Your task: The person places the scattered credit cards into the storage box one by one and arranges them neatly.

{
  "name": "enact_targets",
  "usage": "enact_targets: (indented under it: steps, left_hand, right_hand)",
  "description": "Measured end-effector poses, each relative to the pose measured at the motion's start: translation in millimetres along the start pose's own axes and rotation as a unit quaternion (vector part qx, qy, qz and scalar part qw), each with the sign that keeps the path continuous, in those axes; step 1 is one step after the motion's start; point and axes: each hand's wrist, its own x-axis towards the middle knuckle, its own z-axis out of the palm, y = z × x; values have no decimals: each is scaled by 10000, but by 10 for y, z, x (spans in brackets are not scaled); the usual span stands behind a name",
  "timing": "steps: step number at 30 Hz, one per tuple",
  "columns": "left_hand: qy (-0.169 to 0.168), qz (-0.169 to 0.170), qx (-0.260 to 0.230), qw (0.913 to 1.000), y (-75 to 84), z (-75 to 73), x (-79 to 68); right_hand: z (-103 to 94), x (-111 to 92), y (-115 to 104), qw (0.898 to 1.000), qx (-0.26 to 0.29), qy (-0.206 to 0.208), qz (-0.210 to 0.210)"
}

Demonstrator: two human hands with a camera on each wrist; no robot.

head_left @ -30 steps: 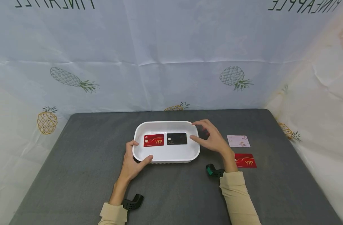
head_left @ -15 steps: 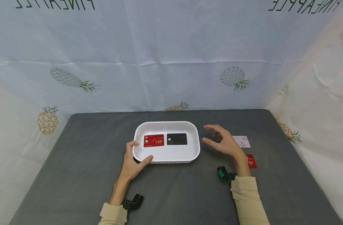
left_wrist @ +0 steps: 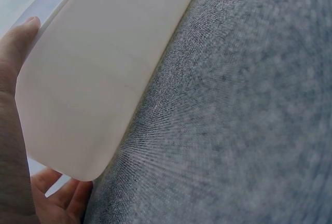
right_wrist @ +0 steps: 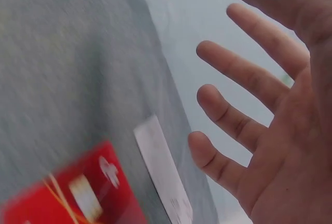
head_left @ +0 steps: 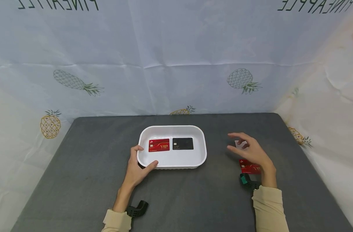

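A white tray (head_left: 170,162) stands mid-table, with a red VIP card (head_left: 159,145) and a black VIP card (head_left: 183,143) lying side by side in it. My left hand (head_left: 137,167) grips the tray's left end, thumb on the front rim; the left wrist view shows its fingers (left_wrist: 67,198) around the outer wall. My right hand (head_left: 250,149) hovers over the right side, holding nothing, fingers spread apart in the right wrist view. Beneath it lies a pale pink card (right_wrist: 163,169), mostly hidden in the head view. A second red VIP card (head_left: 250,166) lies nearer me, partly covered by the wrist.
Grey cloth covers the table (head_left: 78,174). Behind it hangs a pale curtain (head_left: 165,83) printed with pineapples. Each wrist wears a black strap-on mount, the left mount (head_left: 137,208) and the right mount (head_left: 250,182).
My right hand has moved right, away from the tray's right end to above the pink card. The left hand and the tray have stayed in place.
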Motion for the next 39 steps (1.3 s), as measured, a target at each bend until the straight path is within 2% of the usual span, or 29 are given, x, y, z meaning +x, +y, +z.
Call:
enact_targets:
  steps: [5,16,20,26,33,39]
  left_hand:
    - [-29,-32,38,10000,6,2,5]
    - [-22,-51,126,9999,-9,0,5]
    - [-35,-44,129,9999,-11,-3,9]
    - [-30,-27,125,9999,0,-6,8]
    - [-40,-31,102,9999,-2,-9,19]
    - [-55,-18,50,10000,-21,-10,17]
  right_hand:
    - [-132,-100,87,9999,98,33,121]
    - [-350,-235,287,9996,-42,203,184]
    - [-389,-271,378,9995,-101,214,230]
    - [-432,-337,484,9979,-274,121,569]
    - [-423,-344,588,9970,-468,261,553]
    - [-439,-320,603,9928,-677,23,993]
